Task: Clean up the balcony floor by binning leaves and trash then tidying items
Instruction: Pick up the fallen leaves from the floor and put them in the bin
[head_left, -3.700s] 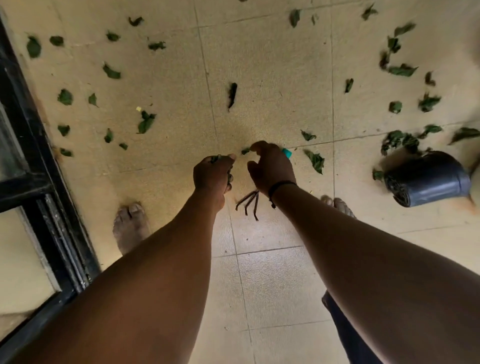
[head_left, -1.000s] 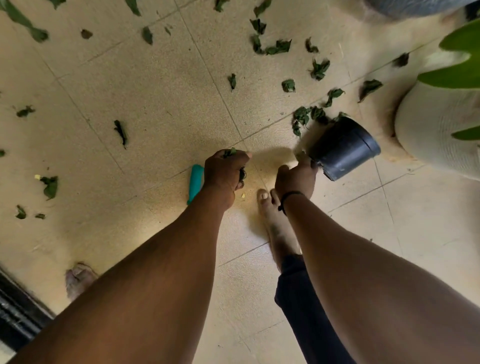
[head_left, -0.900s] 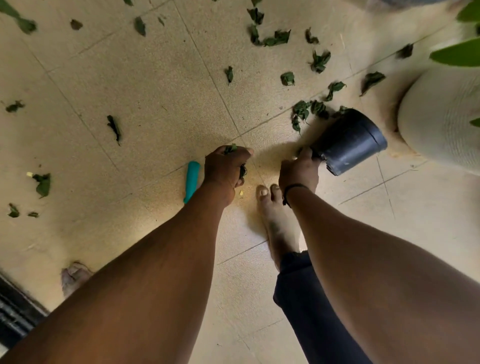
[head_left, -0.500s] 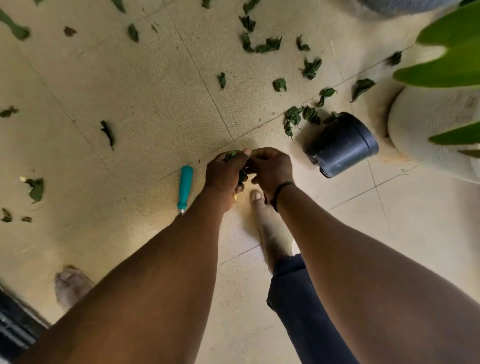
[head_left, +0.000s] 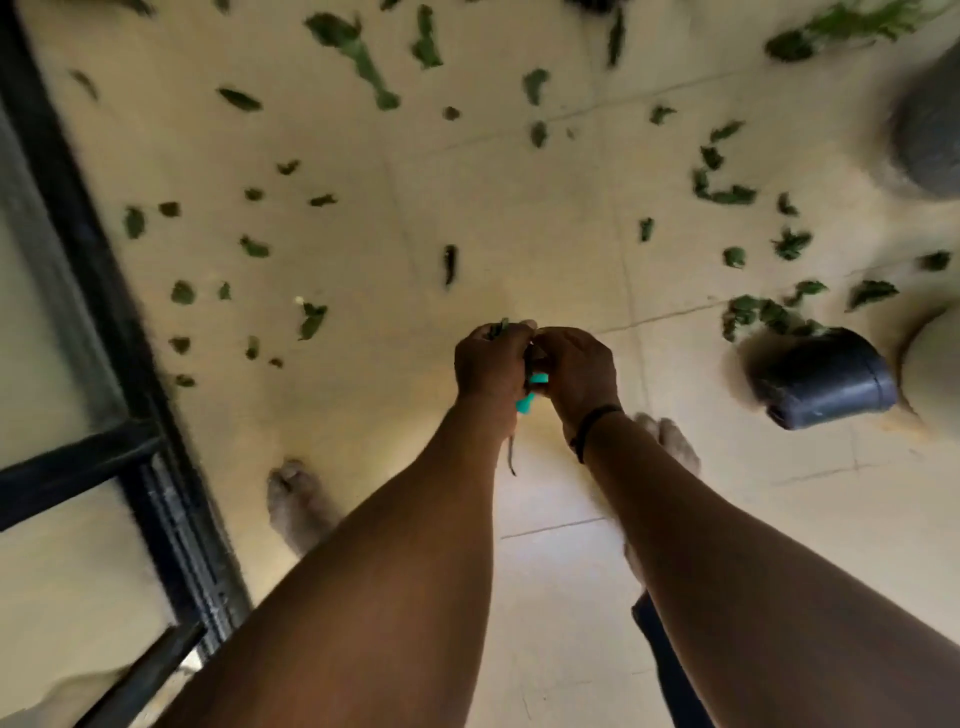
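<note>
Mid leaf-pickup step, judging by scene. Left hand (head_left: 491, 366) curled round a few leaves (head_left: 500, 328); right hand (head_left: 576, 374) curled on teal rake handle (head_left: 531, 393), tines hanging below wrists. Most leaves lying scattered on floor (head_left: 519, 218); tipped black pot (head_left: 823, 382) at right. Next: probably binning the handful; no bin in view.
</note>
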